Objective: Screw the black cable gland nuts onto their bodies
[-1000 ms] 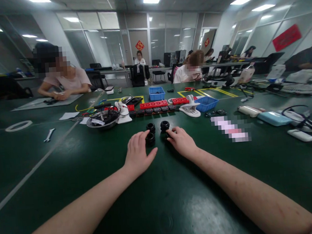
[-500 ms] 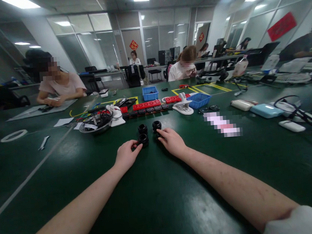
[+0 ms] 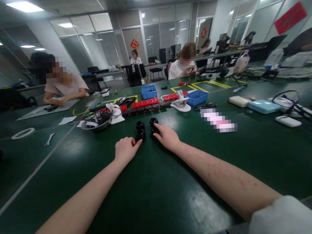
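Small black wheel-like rings with hollow centres stand in two short columns on the green table. The left column has a rear ring and a front ring. In the right column, the rear ring shows clearly, while the front ring is mostly hidden by my right hand. That hand has its index finger behind the front ring and its thumb before it. My left hand rests beside the left front ring, thumb stretched to its near side, the other fingers loosely curled and apart from the thumb.
Beyond the rings lie a metal bowl, red blocks, a white clip stand and blue bins. A wrench lies left; cases and cables lie right. Co-workers sit across the table.
The view has shifted slightly. My left fingers sit a little farther from the front ring, with the thumb still at it. My right index finger reaches nearer the rear ring.
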{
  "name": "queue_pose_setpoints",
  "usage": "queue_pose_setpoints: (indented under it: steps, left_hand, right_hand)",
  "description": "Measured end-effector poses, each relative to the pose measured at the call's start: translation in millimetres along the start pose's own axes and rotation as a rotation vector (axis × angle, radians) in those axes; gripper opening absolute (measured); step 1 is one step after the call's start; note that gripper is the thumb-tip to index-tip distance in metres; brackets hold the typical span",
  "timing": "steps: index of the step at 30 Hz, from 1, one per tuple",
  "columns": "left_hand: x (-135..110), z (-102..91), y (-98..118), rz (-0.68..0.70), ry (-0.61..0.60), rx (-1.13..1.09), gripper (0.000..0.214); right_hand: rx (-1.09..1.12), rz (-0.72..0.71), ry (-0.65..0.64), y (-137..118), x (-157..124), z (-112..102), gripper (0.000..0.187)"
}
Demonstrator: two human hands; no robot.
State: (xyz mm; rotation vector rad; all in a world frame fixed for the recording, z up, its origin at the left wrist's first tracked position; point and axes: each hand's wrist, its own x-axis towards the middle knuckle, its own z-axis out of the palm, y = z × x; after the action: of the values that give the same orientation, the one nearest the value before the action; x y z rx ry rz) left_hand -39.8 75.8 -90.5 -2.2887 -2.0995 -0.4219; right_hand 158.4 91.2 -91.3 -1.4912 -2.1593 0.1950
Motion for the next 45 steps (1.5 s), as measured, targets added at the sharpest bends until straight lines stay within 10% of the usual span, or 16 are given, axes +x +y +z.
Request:
queue_pose_setpoints:
  steps: [14, 19, 26, 33, 45]
  left_hand:
    - [-8, 3.0, -10, 0.022, 0.209, -0.181, 0.043]
    - [26, -6.7, -20, -0.016, 0.3, -0.208, 0.044]
    - [113, -30.6, -8, 0.109, -0.068, -0.241, 0.058]
    - [130, -24.5, 9, 0.148, -0.531, -0.136, 0.035]
    - [127, -11.7, 1, 0.0, -0.547, -0.121, 0.03]
  right_hand:
    - [0.179, 0.092, 0.066, 10, -1, 7, 0.068]
    - [0.295, 0.107, 0.108, 17, 3, 11, 0.053]
    - [0.411, 0.109, 0.134, 30, 10, 18, 0.045]
    - [0.46, 0.091, 0.123, 31, 12, 17, 0.038]
    - [0.476, 0.117, 0.088, 30, 11, 13, 0.033]
